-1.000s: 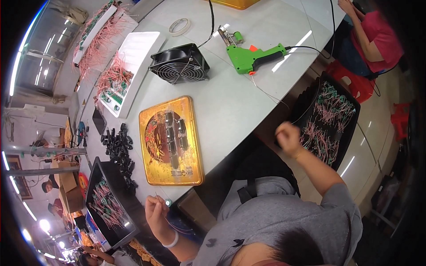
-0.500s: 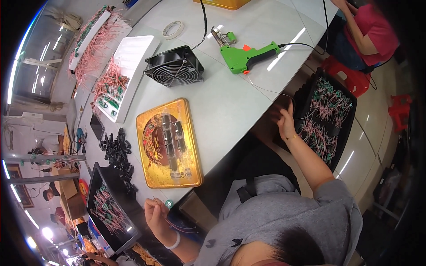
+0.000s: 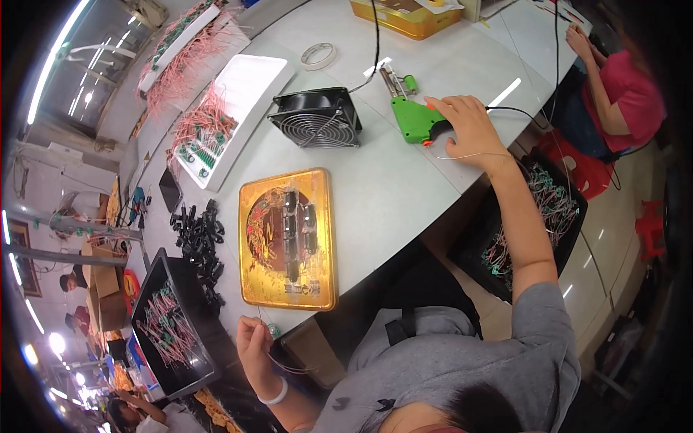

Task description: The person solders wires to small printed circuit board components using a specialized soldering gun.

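My left hand (image 3: 254, 345) is closed in a pinch at the near edge of the table, holding a small round green circuit board (image 3: 273, 330) with thin wires trailing below it. My right hand (image 3: 469, 126) reaches over the black handle of a green soldering gun (image 3: 415, 119), fingers on the far side and thumb on the near side. The gun lies on the table; my palm hides most of its handle. A thin wire runs across my right wrist. Between my hands lies a gold tin lid (image 3: 253, 278) bearing several dark, shiny blocks (image 3: 291, 227).
Behind the lid stands a black fan (image 3: 317, 119), with a tape roll (image 3: 317, 55) beyond it. A white tray (image 3: 256, 72) holds wired boards. Black parts (image 3: 196, 238) are heaped at left, above a black bin (image 3: 206, 357). Another black bin (image 3: 462, 256) sits at right, near a seated person (image 3: 628, 94).
My right hand has risen from beside the right-hand bin to the soldering gun's handle. My left hand still pinches the circuit board. The whole view has shifted slightly.
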{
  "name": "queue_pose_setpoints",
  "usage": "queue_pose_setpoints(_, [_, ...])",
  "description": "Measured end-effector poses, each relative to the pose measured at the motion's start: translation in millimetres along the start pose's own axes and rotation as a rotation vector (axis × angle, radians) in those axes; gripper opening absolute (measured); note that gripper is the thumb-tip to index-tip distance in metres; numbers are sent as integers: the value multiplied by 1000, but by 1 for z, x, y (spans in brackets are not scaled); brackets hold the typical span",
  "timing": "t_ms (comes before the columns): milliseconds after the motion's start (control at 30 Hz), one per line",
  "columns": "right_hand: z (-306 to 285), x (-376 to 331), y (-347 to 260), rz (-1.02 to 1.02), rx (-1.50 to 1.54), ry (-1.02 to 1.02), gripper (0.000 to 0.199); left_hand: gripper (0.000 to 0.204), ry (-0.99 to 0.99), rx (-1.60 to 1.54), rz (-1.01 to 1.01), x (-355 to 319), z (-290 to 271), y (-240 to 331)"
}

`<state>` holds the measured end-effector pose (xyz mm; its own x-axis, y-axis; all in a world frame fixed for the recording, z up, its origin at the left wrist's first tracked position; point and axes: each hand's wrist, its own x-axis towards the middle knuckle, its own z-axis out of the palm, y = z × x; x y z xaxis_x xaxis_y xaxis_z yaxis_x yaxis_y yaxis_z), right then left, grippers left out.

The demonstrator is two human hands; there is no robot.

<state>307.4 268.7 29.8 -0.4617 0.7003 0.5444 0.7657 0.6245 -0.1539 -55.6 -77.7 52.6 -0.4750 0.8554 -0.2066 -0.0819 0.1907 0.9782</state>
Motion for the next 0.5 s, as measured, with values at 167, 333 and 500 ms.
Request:
queue_pose_setpoints(167, [16, 32, 10, 138, 125, -503, 71, 9, 116, 122, -26, 2, -5, 2])
queue_pose_setpoints(333, [16, 22, 15, 47, 168, -207, 64, 11, 161, 524, -27, 33, -26, 0])
queue_pose_setpoints(500, [-18, -40, 19, 141, 374, 41, 58, 10, 85, 625, 71, 72, -26, -3])
